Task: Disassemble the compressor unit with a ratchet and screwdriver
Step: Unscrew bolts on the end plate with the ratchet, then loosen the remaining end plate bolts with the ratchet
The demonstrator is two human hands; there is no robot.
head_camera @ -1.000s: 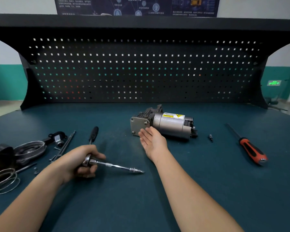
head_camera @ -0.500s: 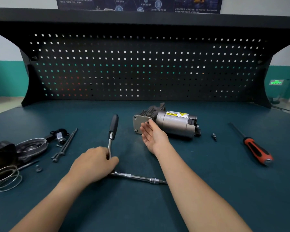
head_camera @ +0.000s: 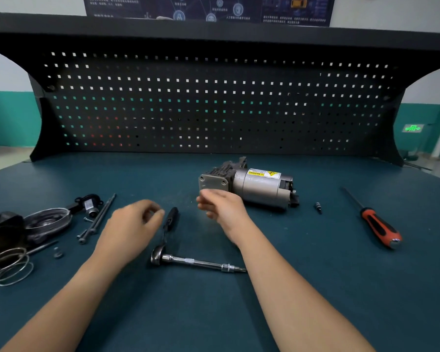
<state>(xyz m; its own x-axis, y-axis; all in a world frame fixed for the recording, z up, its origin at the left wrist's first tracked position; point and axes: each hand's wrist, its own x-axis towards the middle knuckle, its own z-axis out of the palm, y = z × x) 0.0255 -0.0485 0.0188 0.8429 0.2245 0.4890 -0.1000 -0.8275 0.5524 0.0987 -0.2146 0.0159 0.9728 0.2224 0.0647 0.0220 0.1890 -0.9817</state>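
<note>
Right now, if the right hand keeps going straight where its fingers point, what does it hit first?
The right hand is open, fingers aimed left and slightly up-frame. The compressor unit sits just behind it, its end plate likely nearest. Further left along that line is the ratchet handle and the left hand. Motion blur leaves depth unclear.

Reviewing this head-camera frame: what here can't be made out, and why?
- Left hand and right hand: motion-blurred, finger positions unclear.
- Compressor unit: its near lower corner sits behind the right hand; label text too small.
- Black part: cut off by the left edge.
- Small bit: too small to identify.
- Wall poster: cropped by the top edge, text unreadable.
</note>
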